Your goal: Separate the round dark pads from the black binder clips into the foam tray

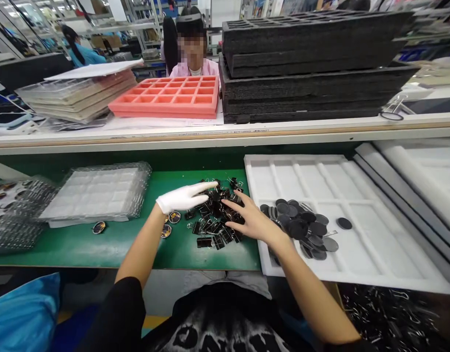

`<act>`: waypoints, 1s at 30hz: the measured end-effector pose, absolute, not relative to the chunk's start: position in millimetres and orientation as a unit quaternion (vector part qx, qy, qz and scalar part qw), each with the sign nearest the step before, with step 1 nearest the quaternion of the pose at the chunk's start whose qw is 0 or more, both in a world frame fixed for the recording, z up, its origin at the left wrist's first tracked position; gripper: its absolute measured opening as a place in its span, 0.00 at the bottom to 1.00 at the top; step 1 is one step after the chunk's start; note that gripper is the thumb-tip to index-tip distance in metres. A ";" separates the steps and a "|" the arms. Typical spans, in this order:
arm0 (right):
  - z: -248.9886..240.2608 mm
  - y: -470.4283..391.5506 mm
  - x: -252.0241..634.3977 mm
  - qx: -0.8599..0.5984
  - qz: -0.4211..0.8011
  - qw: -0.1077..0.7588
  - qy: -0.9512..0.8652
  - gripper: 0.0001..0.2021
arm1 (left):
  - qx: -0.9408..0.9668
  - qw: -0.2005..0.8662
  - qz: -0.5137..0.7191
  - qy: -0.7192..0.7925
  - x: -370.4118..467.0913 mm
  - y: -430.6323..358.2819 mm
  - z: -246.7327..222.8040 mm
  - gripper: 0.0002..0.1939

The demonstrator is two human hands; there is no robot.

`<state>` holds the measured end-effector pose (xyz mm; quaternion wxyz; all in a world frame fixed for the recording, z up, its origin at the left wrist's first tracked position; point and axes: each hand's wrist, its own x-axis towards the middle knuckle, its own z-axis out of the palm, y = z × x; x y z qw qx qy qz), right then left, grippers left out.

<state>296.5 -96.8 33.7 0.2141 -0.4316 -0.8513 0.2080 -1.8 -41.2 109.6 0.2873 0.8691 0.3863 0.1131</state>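
Green table (129, 249); white tray (298, 178) at right. Clips (214, 215) heaped mid-table, just left of tray. Left hand (184, 198), gloved, over heap's far-left side; right hand (252, 218), bare, over right side; fingers of both spread; grip on any clip: cannot tell. Light touch probably best, wire handles (190, 225) may snag; round pieces (174, 217) at left best undisturbed.

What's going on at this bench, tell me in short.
A person has both hands at a heap of black binder clips on the green bench top: the left hand, in a white glove, and the bare right hand, fingers spread on both. No clip shows lifted clear. A few round patterned pieces lie left of the heap. To the right, dark discs lie loosely piled in a white tray.
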 end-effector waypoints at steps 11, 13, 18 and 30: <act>54.9 41.3 282.6 -0.493 0.254 0.158 -0.817 0.28 | 0.747 0.221 0.276 0.563 -15.0 37.8 50.7 0.24; 48.5 54.7 276.3 -0.474 0.287 0.122 -0.824 0.28 | 0.743 0.298 0.277 0.531 -17.8 37.0 46.4 0.27; 44.6 62.1 282.3 -0.407 0.343 0.139 -0.835 0.24 | 0.701 0.355 0.351 0.509 -32.8 38.5 58.7 0.29; 63.1 37.8 290.1 -0.415 0.272 0.101 -0.862 0.30 | 0.842 0.269 0.112 0.455 18.5 39.6 27.0 0.30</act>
